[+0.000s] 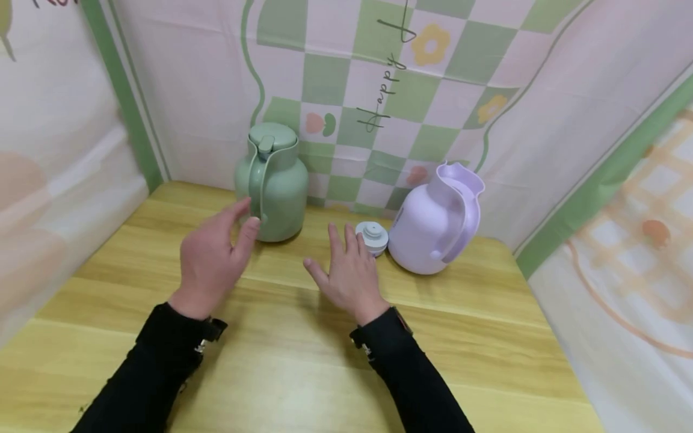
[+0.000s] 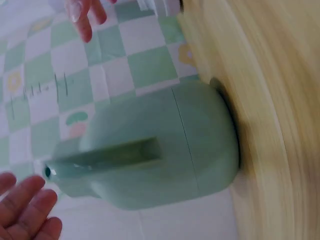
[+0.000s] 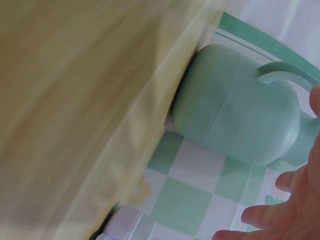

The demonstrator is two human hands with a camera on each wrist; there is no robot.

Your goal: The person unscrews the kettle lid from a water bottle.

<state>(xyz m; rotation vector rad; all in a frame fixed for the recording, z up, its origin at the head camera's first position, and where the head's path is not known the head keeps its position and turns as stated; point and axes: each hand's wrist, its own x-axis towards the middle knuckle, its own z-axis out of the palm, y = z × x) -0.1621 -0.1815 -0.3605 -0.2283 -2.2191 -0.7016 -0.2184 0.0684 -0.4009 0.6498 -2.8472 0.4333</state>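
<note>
Green jug (image 1: 284, 195), upright, ahead of both hands (image 1: 211, 261) (image 1: 353, 276), nearer the left

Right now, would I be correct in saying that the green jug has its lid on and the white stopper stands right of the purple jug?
Not quite: the head view shows the white stopper standing left of the purple jug; the green jug does have its lid on.
</note>
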